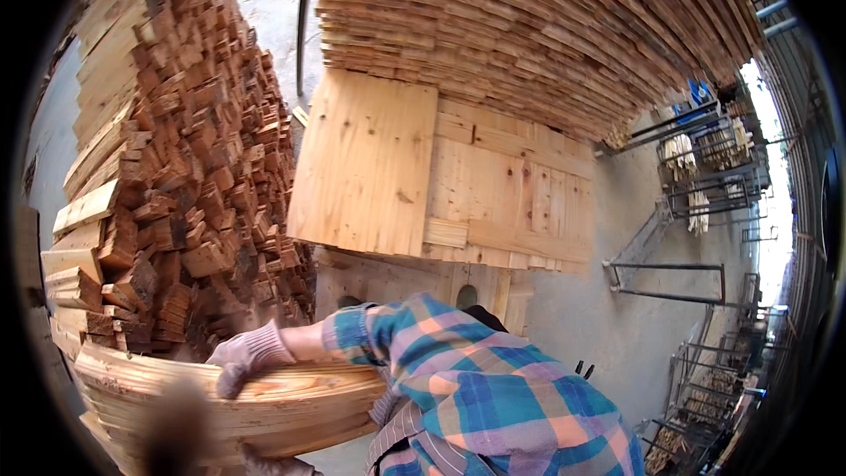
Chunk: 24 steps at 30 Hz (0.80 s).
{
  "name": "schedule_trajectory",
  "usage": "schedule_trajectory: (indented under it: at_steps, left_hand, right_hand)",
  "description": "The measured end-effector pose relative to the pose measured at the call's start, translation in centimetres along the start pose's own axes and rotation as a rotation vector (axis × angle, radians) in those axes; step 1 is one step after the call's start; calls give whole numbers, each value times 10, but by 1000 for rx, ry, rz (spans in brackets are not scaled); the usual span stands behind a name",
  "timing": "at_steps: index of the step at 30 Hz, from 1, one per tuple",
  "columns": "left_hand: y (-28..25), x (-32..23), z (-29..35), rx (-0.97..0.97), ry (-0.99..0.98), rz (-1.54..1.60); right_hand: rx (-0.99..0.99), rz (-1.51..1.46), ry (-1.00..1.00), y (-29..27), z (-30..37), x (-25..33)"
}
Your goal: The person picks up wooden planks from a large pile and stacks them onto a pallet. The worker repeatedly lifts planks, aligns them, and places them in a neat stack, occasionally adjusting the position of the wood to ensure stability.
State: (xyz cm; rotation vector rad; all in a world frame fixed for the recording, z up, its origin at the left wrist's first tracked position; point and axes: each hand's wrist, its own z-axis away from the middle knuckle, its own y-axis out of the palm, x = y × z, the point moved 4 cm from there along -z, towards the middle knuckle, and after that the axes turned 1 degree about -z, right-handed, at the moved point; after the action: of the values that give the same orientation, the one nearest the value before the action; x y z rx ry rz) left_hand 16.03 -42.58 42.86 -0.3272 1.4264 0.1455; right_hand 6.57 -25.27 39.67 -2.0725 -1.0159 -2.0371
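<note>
A thick bundle of pale wooden boards (291,405) lies across the lower left. My right arm, in a plaid sleeve, reaches over to the left. The gloved right hand (245,360) is closed over the far edge of the boards, its fingers bent down. At the bottom edge, my left hand (275,465), also gloved, is closed on the near side of the bundle; the frame cuts off most of it. A dark, blurred shape (181,427) very close to the camera hides part of the boards.
A tall, uneven stack of short wood blocks (207,211) rises beside the boards on the left. Ahead stands a low platform of wood panels (366,167), with a large stack of long planks (529,26) behind it. Metal frame racks (670,282) stand on the concrete floor (564,317) at the right.
</note>
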Motion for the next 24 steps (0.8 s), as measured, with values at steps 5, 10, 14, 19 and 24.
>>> schedule_trajectory:
  at_steps: [5, 10, 14, 19, 24]
  left_hand:
    - [36, 62, 31, 298, -221, 98]
    - [197, 36, 134, 752, -200, 98]
    - [308, 78, 216, 1018, -302, 7]
    - [433, 228, 277, 1330, -583, -55]
    - [559, 331, 251, 1490, -17, -342]
  right_hand:
    - [-199, -285, 20, -56, 149, 14]
    - [-582, -355, -127, -88, 345, 77]
    - [-1006, -327, -185, -111, 499, 54]
    - [-1585, -222, -78, -124, 708, 28]
    - [-1954, 96, 409, -174, 911, -102]
